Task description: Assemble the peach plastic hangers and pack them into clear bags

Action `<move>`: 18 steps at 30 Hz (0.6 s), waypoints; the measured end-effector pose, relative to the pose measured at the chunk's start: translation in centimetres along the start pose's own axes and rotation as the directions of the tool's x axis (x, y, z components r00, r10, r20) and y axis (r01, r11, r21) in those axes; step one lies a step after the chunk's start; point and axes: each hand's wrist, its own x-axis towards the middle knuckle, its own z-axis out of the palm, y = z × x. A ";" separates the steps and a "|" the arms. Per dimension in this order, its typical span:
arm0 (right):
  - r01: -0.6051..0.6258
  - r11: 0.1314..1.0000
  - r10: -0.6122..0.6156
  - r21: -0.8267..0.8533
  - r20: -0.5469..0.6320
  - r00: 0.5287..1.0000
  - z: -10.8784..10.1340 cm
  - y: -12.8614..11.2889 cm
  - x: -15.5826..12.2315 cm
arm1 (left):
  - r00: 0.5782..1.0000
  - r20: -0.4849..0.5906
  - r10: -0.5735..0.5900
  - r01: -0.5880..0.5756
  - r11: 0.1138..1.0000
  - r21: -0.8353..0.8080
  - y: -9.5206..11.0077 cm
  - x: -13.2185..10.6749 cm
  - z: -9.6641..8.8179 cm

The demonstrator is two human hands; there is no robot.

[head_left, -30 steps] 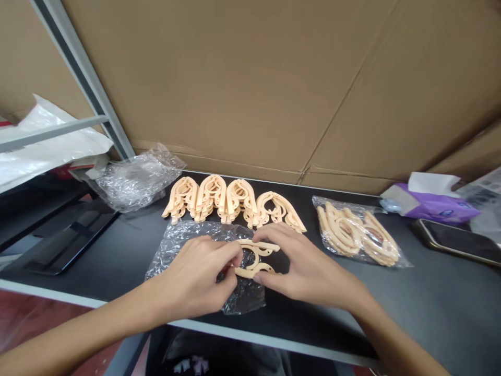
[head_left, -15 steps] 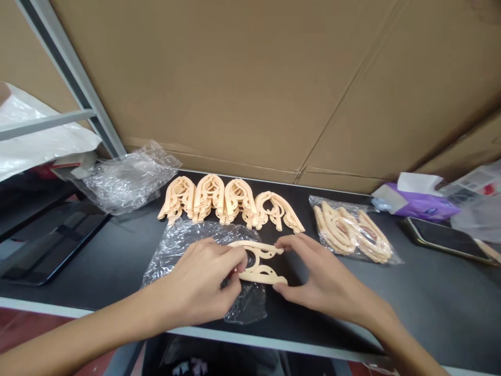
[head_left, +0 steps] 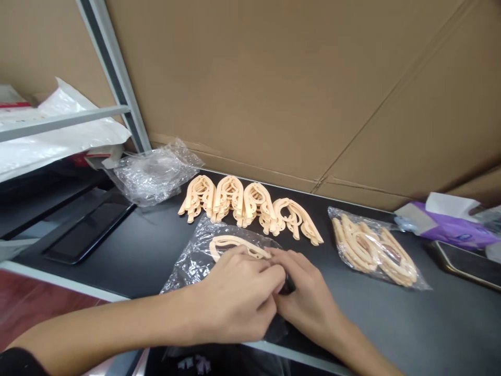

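Observation:
A peach plastic hanger-shaped part (head_left: 230, 243) lies inside a clear plastic bag (head_left: 195, 258) on the black table (head_left: 410, 324). My left hand (head_left: 235, 300) rests closed over the bag's near end, fingers curled on the plastic. My right hand (head_left: 307, 297) sits against it, fingers pinching the bag's mouth beside the left fingertips. Behind them a row of loose peach parts (head_left: 242, 203) stands in several small stacks. To the right lies a filled bag of the same parts (head_left: 373, 250).
A crumpled clear bag (head_left: 156, 172) lies at the back left beside a grey shelf post (head_left: 117, 78). A cardboard wall (head_left: 293, 89) closes the back. A purple tissue pack (head_left: 450, 224) and a phone (head_left: 469, 263) lie at the right. The table's front edge runs under my wrists.
The peach part, held between both hands in front of the bag, now lies inside the bag. Both hands have come together at the bag's opening. The view shifted left.

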 end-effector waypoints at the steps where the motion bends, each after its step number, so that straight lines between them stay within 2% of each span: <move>1: 0.018 0.999 -0.018 -0.030 -0.005 1.000 0.3 0.1 -0.1 | 1.000 0.022 0.002 -0.002 1.000 0.007 0.2 0.0 0.1; 5: 0.031 0.993 -0.025 -0.114 0.054 0.998 0.7 0.2 -0.5 | 0.997 0.081 -0.006 0.006 1.000 0.001 0.4 0.1 0.5; 9: 0.015 0.993 -0.003 -0.121 0.097 0.995 0.6 0.1 -0.5 | 0.997 0.077 -0.007 0.008 1.000 -0.013 0.4 0.0 0.6; 14: 0.058 0.996 -0.051 -0.072 0.093 0.994 0.1 0.4 -0.6 | 0.997 0.057 -0.046 0.048 0.998 -0.038 0.4 -0.4 -0.2; 16: 0.049 0.995 -0.041 -0.086 0.087 0.995 -0.1 0.7 -1.0 | 0.997 0.046 -0.069 0.072 0.996 -0.056 -0.5 -0.6 -1.1; 18: 0.028 0.988 -0.016 -0.149 0.078 0.997 -0.2 1.2 -1.4 | 0.995 0.072 -0.064 0.068 0.996 -0.052 -2.2 -1.1 -2.2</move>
